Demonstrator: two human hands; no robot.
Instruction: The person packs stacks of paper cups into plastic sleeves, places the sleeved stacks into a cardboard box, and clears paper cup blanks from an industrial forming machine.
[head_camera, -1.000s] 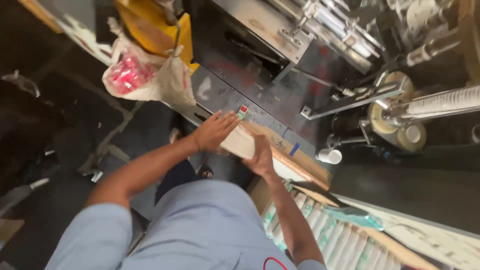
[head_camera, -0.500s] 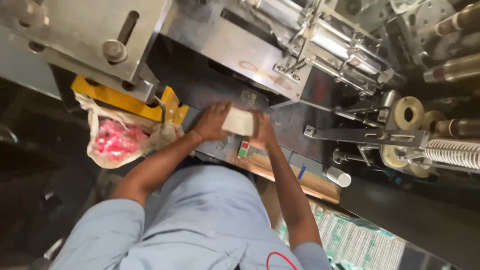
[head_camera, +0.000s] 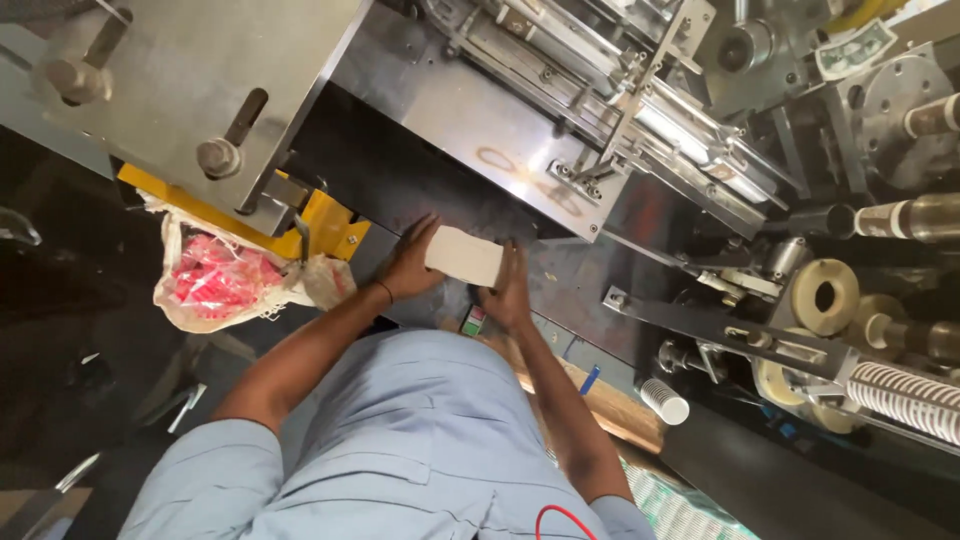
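Held a pale block (head_camera: 463, 256) mid-frame, left hand (head_camera: 408, 265) and right hand (head_camera: 510, 290) fingers pressed flat against its ends for steadiness.

Pale beige block (head_camera: 463, 256). Grey-blue shirt (head_camera: 400, 440). Machine panel (head_camera: 190, 80) bare silver-grey steel, bracket (head_camera: 325, 222) yellow. Translucent whitish bag (head_camera: 215, 280), red-pink contents. White ribbed cup (head_camera: 664, 401). Blue pen (head_camera: 589, 380). Wooden board (head_camera: 615, 410) brown.

Block (head_camera: 463, 256) between left hand (head_camera: 408, 268) and right hand (head_camera: 512, 292); sack (head_camera: 215, 280) left.
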